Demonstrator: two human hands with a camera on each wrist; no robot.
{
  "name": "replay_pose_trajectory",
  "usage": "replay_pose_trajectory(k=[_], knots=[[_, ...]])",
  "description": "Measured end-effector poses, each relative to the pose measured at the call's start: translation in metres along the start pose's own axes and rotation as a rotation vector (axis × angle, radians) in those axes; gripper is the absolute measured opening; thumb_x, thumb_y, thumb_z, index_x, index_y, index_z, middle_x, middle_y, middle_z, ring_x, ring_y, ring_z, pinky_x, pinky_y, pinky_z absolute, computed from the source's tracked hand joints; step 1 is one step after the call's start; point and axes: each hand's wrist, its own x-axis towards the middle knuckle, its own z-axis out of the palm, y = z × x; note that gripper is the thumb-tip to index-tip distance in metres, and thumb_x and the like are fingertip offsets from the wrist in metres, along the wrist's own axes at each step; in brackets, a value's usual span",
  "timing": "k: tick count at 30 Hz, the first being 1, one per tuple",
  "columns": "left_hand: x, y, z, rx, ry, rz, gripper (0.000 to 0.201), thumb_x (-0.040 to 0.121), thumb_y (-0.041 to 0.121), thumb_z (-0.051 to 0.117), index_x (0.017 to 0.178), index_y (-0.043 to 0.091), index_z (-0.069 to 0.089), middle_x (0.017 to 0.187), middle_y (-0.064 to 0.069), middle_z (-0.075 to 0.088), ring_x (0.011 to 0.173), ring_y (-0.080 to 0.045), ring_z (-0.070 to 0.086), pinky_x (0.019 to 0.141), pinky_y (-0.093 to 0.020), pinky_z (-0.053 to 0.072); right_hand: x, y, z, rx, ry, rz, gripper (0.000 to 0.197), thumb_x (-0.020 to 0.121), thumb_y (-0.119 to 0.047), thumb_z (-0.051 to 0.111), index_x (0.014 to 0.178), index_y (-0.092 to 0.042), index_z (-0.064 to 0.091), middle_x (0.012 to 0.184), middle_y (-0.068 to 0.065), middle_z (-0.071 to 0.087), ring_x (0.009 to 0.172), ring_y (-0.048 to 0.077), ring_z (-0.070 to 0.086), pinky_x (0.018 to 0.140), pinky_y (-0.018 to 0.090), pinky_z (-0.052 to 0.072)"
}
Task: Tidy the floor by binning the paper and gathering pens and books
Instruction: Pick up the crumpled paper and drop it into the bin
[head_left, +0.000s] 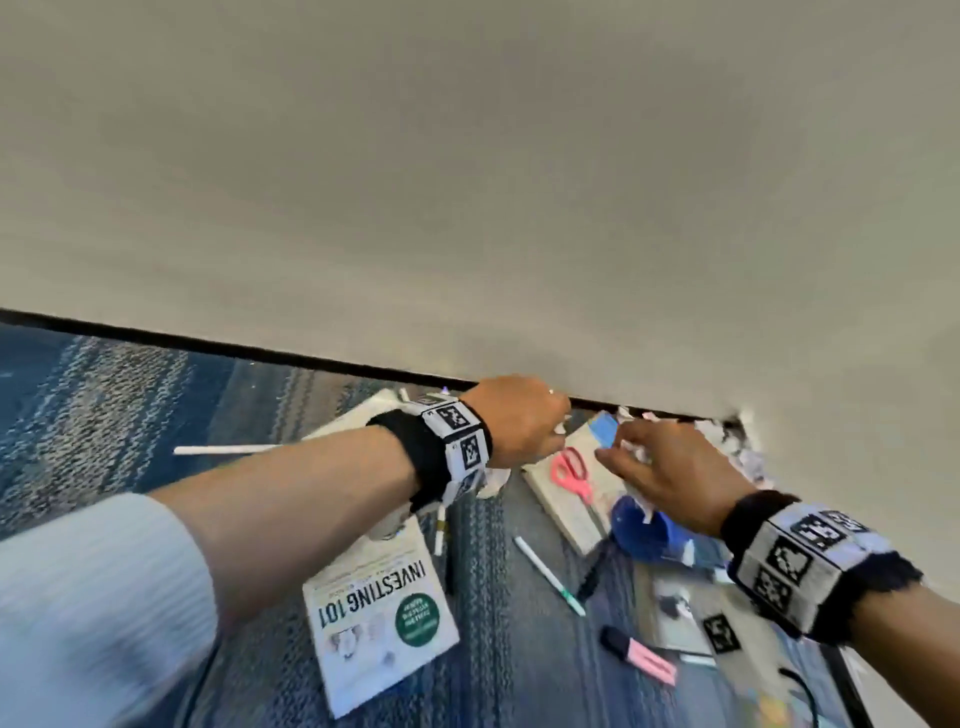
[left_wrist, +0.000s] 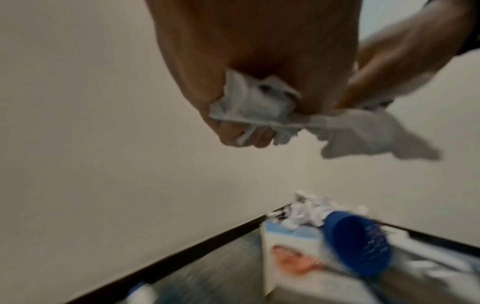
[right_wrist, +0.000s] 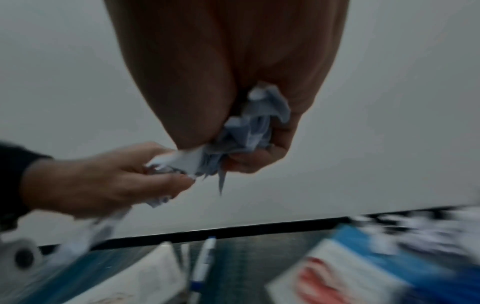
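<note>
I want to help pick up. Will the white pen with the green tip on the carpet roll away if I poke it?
Probably a little. The white pen looks round and thin, so a sideways poke could roll it. The carpet looks rough, which should stop it soon. It looks light and stiff, easy to pinch.

Scissors (head_left: 571, 474) lie on a book (head_left: 566, 499) near the wall (head_left: 467, 182). A heap of crumpled paper (head_left: 737, 447) sits behind it — at the wall's foot. Left of that book lies a second book (head_left: 379, 618); between the two — a pen (head_left: 549, 576) on the carpet (head_left: 130, 415).
</note>
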Motion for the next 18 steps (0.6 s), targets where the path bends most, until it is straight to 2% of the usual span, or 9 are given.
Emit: replay_pose_trajectory(k=[2, 4, 8, 10, 12, 14, 15, 16, 18], knots=[[0.025, 0.052, -0.008, 0.052, -0.045, 0.151, 0.030, 0.095, 0.033, 0.048, 0.106, 0.007, 0.059, 0.105, -0.019, 0.065, 0.097, -0.037, 0.061, 0.068, -0.033, 0.038, -0.056, 0.044, -0.007, 0.032, 0.002, 0.102, 0.026, 0.091, -0.039, 0.058, 0.068, -0.030, 0.050, 0.064, -0.005, 0.053, 0.063, 0.013, 0.048, 0.058, 0.027, 0.031], [0.040, 0.105, -0.015, 0.067, -0.066, 0.266, 0.028, 0.094, 0.032, 0.049, 0.101, 0.007, 0.060, 0.103, -0.019, 0.065, 0.095, -0.037, 0.061, 0.067, -0.031, 0.035, -0.112, 0.079, -0.006, 0.046, 0.045, 0.185, 0.029, 0.090, -0.035, 0.060, 0.065, -0.035, 0.046, 0.059, -0.008, 0.049, 0.057, 0.008, 0.045, 0.057, 0.026, 0.029], [0.049, 0.211, -0.020, 0.099, -0.098, 0.443, 0.025, 0.093, 0.032, 0.049, 0.097, 0.008, 0.059, 0.095, -0.016, 0.065, 0.079, -0.032, 0.055, 0.064, -0.031, 0.036, -0.210, 0.125, 0.002, 0.069, 0.159, 0.273, 0.023, 0.091, -0.036, 0.059, 0.076, -0.018, 0.057, 0.063, -0.004, 0.054, 0.061, 0.016, 0.048, 0.060, 0.034, 0.035], [0.051, 0.271, -0.006, 0.146, -0.125, 0.575, 0.026, 0.093, 0.033, 0.050, 0.097, 0.009, 0.060, 0.092, -0.015, 0.066, 0.079, -0.034, 0.057, 0.063, -0.030, 0.037, -0.258, 0.143, 0.007, 0.115, 0.238, 0.309, 0.021, 0.090, -0.033, 0.059, 0.072, -0.024, 0.052, 0.060, -0.005, 0.051, 0.059, 0.012, 0.048, 0.057, 0.029, 0.037], [0.047, 0.338, 0.010, 0.153, -0.155, 0.729, 0.029, 0.092, 0.037, 0.050, 0.097, 0.011, 0.061, 0.090, -0.013, 0.067, 0.081, -0.033, 0.061, 0.063, -0.031, 0.041, -0.312, 0.161, 0.012, 0.167, 0.339, 0.406, 0.024, 0.089, -0.030, 0.060, 0.068, -0.026, 0.048, 0.056, -0.005, 0.048, 0.057, 0.014, 0.047, 0.053, 0.025, 0.033], [0.039, 0.407, 0.018, 0.135, -0.149, 0.830, 0.029, 0.094, 0.038, 0.049, 0.098, 0.012, 0.062, 0.085, -0.011, 0.065, 0.076, -0.029, 0.060, 0.061, -0.030, 0.039, -0.368, 0.176, 0.015, 0.206, 0.456, 0.504, 0.025, 0.087, -0.031, 0.058, 0.067, -0.022, 0.047, 0.056, -0.003, 0.049, 0.058, 0.016, 0.047, 0.052, 0.025, 0.032], [0.034, 0.432, 0.020, 0.121, -0.128, 0.863, 0.028, 0.094, 0.036, 0.049, 0.097, 0.012, 0.063, 0.084, -0.012, 0.066, 0.075, -0.030, 0.059, 0.061, -0.030, 0.037, -0.391, 0.180, 0.017, 0.222, 0.508, 0.529, 0.024, 0.086, -0.032, 0.055, 0.066, -0.021, 0.046, 0.055, -0.004, 0.048, 0.056, 0.013, 0.045, 0.052, 0.022, 0.032], [0.029, 0.460, 0.022, 0.090, -0.106, 0.904, 0.027, 0.094, 0.034, 0.049, 0.096, 0.011, 0.063, 0.084, -0.013, 0.066, 0.076, -0.032, 0.060, 0.061, -0.030, 0.036, -0.417, 0.185, 0.020, 0.238, 0.562, 0.573, 0.023, 0.086, -0.029, 0.054, 0.066, -0.020, 0.047, 0.056, -0.004, 0.048, 0.055, 0.009, 0.043, 0.053, 0.018, 0.032], [0.019, 0.519, 0.028, 0.020, -0.068, 0.983, 0.026, 0.095, 0.033, 0.048, 0.092, 0.011, 0.062, 0.085, -0.015, 0.066, 0.078, -0.034, 0.060, 0.062, -0.032, 0.035, -0.475, 0.195, 0.024, 0.257, 0.667, 0.677, 0.020, 0.089, -0.021, 0.056, 0.070, -0.016, 0.052, 0.059, -0.002, 0.053, 0.058, 0.011, 0.047, 0.055, 0.016, 0.035]])
